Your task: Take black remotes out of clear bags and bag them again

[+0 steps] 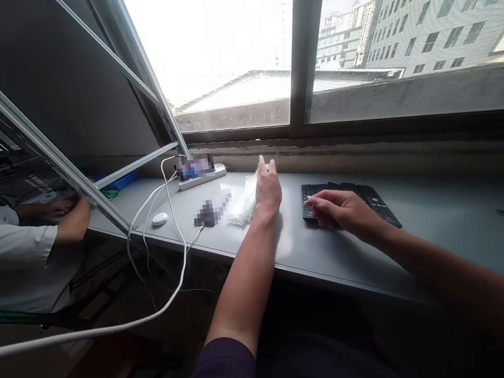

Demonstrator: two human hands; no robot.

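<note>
My left hand [268, 190] is raised above the grey desk [443, 234] with its fingers apart, palm turned towards a crumpled clear plastic bag [243, 203]. The bag lies just left of that hand. My right hand [340, 210] lies with curled fingers on a black remote control [321, 200]. Its fingers cover part of the remote, and another black remote [379, 205] lies beside it. A blurred dark object [207, 213] sits further left, beyond the bag.
A white power strip [200, 177] and white cables [171, 189] lie at the desk's far left, with a round white device [159, 219] nearby. A person in a pale shirt [9, 253] works at the left. An open window frame [41, 140] slants overhead there. The desk's front edge drops away beneath my arms.
</note>
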